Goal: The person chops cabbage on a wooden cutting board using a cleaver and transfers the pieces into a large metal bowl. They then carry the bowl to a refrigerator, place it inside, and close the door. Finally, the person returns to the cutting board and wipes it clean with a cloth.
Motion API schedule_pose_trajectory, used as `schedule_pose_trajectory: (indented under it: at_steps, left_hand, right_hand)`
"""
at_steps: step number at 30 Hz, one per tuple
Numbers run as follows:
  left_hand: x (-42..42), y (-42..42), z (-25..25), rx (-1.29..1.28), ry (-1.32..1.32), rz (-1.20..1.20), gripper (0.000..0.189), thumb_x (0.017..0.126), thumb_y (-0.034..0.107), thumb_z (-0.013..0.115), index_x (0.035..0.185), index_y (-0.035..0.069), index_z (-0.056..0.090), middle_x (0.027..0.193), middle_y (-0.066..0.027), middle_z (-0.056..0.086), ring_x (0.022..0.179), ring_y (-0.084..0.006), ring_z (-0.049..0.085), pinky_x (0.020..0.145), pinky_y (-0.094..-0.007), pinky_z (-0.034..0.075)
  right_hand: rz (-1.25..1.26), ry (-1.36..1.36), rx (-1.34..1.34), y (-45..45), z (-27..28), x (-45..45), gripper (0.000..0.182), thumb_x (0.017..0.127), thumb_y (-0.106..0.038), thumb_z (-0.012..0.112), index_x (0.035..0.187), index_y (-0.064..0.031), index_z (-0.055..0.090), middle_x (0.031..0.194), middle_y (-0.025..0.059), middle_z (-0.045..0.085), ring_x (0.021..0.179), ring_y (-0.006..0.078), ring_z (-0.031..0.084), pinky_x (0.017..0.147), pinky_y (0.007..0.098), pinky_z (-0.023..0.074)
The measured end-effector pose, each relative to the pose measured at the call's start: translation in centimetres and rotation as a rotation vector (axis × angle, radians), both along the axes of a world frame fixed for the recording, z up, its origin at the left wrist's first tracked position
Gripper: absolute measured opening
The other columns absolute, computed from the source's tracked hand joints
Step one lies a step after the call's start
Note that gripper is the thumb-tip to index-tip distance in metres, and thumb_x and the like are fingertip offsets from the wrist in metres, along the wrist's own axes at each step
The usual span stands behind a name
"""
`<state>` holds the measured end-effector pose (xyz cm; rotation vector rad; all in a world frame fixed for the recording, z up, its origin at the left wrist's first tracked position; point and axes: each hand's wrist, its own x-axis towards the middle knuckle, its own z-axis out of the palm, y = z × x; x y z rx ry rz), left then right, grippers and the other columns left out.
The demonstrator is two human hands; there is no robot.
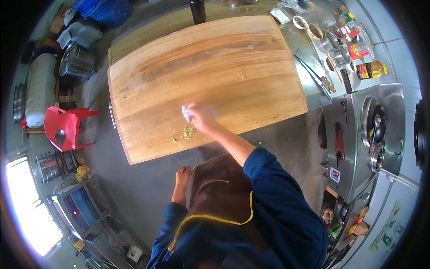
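My right hand (202,118) is blurred over the near part of a large wooden board (161,80), bunched around a pale purple cloth (187,113). A small heap of chopped green bits (188,132) lies just below the cloth, with a few crumbs scattered around it on the wood. Beside the edge of my brown apron (220,188) hangs my left hand (183,175), its fingers curled; whether anything is in them is hidden.
Right of the board lie tongs (314,75) and a knife with a wooden handle (328,84). Several bowls, pots and bottles crowd the steel counter (309,97). A stove (346,134) stands at right, a red plastic chair (62,126) at left. A black cylinder (198,12) stands behind the board.
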<state>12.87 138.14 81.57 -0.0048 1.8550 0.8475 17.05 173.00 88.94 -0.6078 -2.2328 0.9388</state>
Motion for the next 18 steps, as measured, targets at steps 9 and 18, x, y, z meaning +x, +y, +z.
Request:
schedule_pose_trajectory:
  at_steps: [9,18]
  left_hand:
    - [0.3,0.7,-0.9,0.166,-0.001,0.111,0.018,0.095,0.015,0.060,0.102,0.001,0.068,0.081,-0.0053,0.068,0.071,-0.0127,0.062,0.060,-0.0260,0.046]
    - [1.1,1.7,-1.2,-0.025,-0.021,0.102,0.018,0.093,0.016,0.060,0.102,0.003,0.069,0.082,-0.0066,0.070,0.071,-0.0141,0.065,0.057,-0.0261,0.046]
  right_hand:
    - [-0.490,0.040,0.101,10.8,1.2,14.9,0.026,0.071,0.008,0.064,0.092,-0.0058,0.067,0.088,0.0137,0.068,0.081,0.0334,0.065,0.072,0.0414,0.0527]
    - [-0.229,0.158,-0.028,-1.2,1.4,3.6,0.030,0.072,0.004,0.068,0.100,-0.0070,0.066,0.091,0.0142,0.063,0.087,0.0324,0.062,0.074,0.0437,0.0504]
